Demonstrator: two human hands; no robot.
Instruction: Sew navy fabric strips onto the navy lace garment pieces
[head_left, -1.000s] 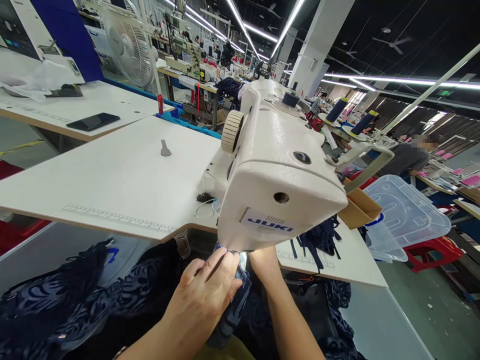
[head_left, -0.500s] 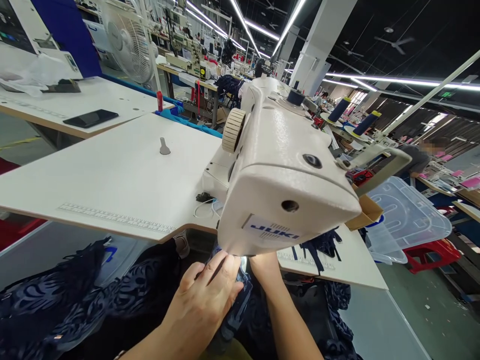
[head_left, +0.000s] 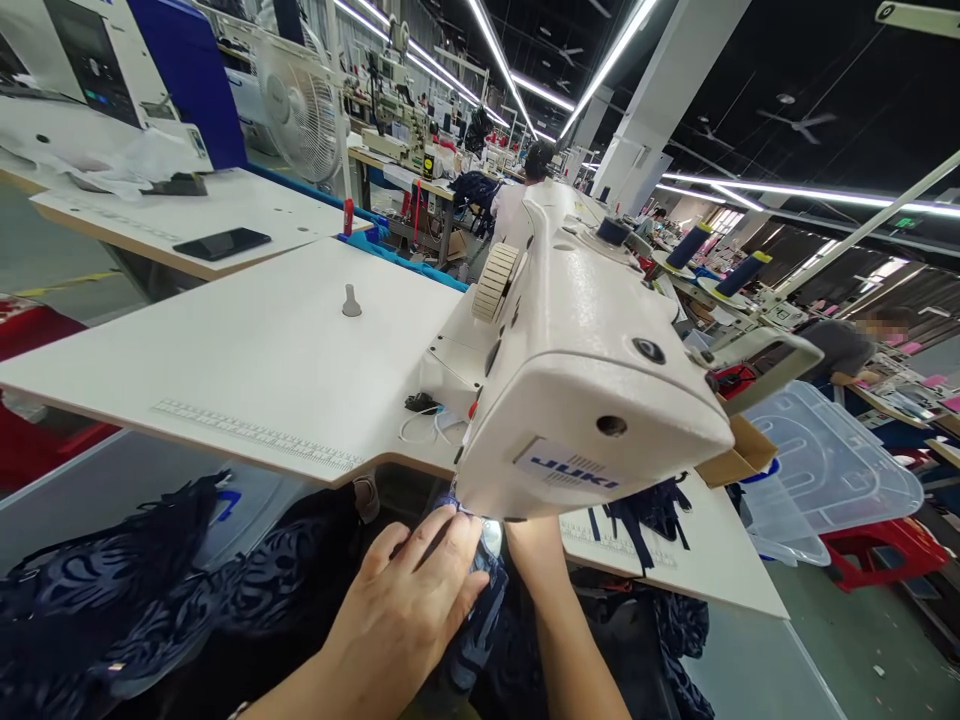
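Observation:
A white JUKI sewing machine [head_left: 600, 400] fills the middle of the view, its head covering the needle area. At its lower left edge, my left hand [head_left: 424, 580] presses its fingers together on a navy patterned fabric piece [head_left: 480, 610], which runs down toward my lap. A bright light shines on the fabric beside the thumb. My right hand [head_left: 534, 545] reaches under the machine head from the right; its fingers are hidden behind the head, so their hold does not show.
More navy patterned garments [head_left: 97, 580] lie at the lower left. Dark fabric strips [head_left: 649, 515] rest on the table [head_left: 285, 340] right of the machine. A phone [head_left: 223, 243] lies on the neighbouring table. A clear plastic lid [head_left: 832, 460] sits above a red stool [head_left: 885, 550]. People work farther back.
The view has shifted, so the machine and table appear slightly farther right and lower. Both hands keep nearly the same places at the machine. A person behind the machine shows more.

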